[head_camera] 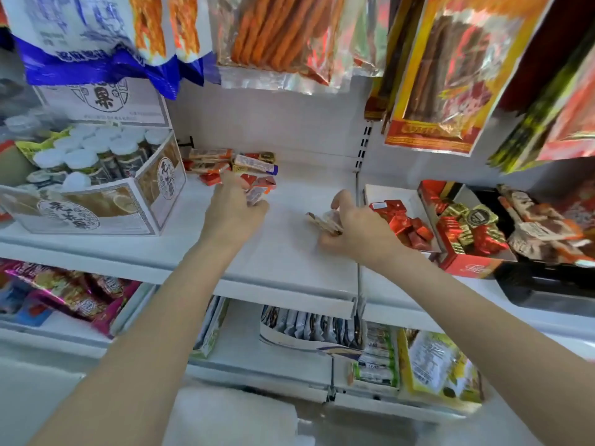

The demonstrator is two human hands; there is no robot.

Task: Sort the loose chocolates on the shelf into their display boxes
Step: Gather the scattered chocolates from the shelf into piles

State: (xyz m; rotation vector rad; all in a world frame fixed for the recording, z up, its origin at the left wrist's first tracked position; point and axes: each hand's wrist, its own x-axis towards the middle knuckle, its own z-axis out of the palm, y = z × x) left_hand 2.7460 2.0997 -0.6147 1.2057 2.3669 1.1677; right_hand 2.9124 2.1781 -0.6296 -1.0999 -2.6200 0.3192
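The clearest lettering stands on the jar display carton (96, 201) at the left of the shelf: large black brush-style Chinese characters in an oval on its front face, again in an oval on its right side face, and again on its raised back flap, where one character may read 果; above that carton, the blue-and-white snack bag (80, 37) carries white Chinese print along its blue band, too blurred to read; far right of the carton, the red chocolate box (473, 267) bears a pale cursive brand mark, illegible.

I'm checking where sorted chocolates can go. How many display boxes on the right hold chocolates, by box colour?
White cardboard box with red foil cubes: 1
Red cardboard box with gold and red chocolates: 1
Black tray of brown-wrapped pieces: 1
Total: 3
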